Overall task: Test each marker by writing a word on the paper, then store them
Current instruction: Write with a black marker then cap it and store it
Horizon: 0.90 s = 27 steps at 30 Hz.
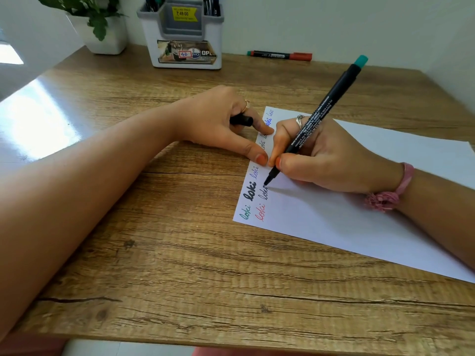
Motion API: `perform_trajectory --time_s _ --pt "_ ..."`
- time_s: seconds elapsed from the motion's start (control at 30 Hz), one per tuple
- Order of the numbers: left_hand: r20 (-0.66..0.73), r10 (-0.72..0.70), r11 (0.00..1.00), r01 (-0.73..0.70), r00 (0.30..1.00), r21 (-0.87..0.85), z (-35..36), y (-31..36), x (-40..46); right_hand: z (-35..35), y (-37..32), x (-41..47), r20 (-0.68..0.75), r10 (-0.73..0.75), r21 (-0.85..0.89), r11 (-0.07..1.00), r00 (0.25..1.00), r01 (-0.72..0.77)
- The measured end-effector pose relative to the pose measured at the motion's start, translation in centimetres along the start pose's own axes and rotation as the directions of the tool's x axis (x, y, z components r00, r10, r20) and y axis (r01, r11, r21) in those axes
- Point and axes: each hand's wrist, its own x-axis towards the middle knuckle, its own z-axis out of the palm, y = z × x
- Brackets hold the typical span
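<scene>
From the head camera, the right hand (331, 160) holds a black marker (316, 119) with its thumb and fingers pinched round the lower part. The marker leans back and to the right, and its green end (361, 60) sticks up high above the hand. The tip (266, 182) points down, just below the thumb, and touches the white paper (359, 222).

The paper lies flat on the wooden table (167, 253), under the right hand and wrist. The same short word is written many times along the paper's left edge, just beside the tip. One is green, one is red, one is thick and black, and some are blue or thin and dark. The tip sits at the end of a thin dark word.

The left hand (218, 124) lies on the table just to the left of the right hand. Its fingers are curled round a black cap (241, 120), which pokes out between them. Its thumb and one fingertip press on the left edge of the paper, very near the right hand's thumb.

Far past both hands, by the wall, a second marker (280, 55) lies flat on the table. It has a red cap and a green end. To the left of it stands a white and grey pen holder (185, 47) with more markers standing in it. Left of that is a plant in a white pot (102, 34).

A pink band (393, 191) goes round the right wrist.
</scene>
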Motion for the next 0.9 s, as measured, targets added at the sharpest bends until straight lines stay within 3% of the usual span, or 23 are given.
perform_trajectory --time_s 0.3,0.5,0.57,0.67,0.8,0.9 --pt "0.007 -0.013 1.000 0.013 1.000 -0.003 -0.1 0.4 -0.1 -0.1 -0.2 -0.1 -0.015 0.020 0.035 0.999 1.000 -0.019" --pt "0.006 -0.036 0.999 0.035 0.999 0.011 -0.1 0.6 -0.1 -1.4 -0.9 0.7 -0.312 0.076 0.392 0.918 0.947 0.056" --pt "-0.019 -0.048 0.999 0.048 0.999 0.011 -0.2 0.6 0.0 -2.5 -1.3 0.6 -0.307 0.028 0.359 0.929 0.951 0.089" --pt "-0.082 -0.040 0.998 0.037 0.996 -0.042 -0.1 0.5 -0.1 -3.8 -1.5 0.2 -0.253 0.049 0.279 0.960 0.966 0.024" --pt "-0.148 -0.008 0.998 -0.002 0.989 -0.067 0.1 0.2 0.0 -3.9 -1.6 0.2 -0.327 0.046 0.119 0.993 0.944 -0.007" --pt "-0.178 -0.021 0.996 0.004 0.984 -0.094 0.1 0.1 0.0 -3.6 -1.4 0.1 -0.361 0.046 0.121 0.993 0.932 -0.002"
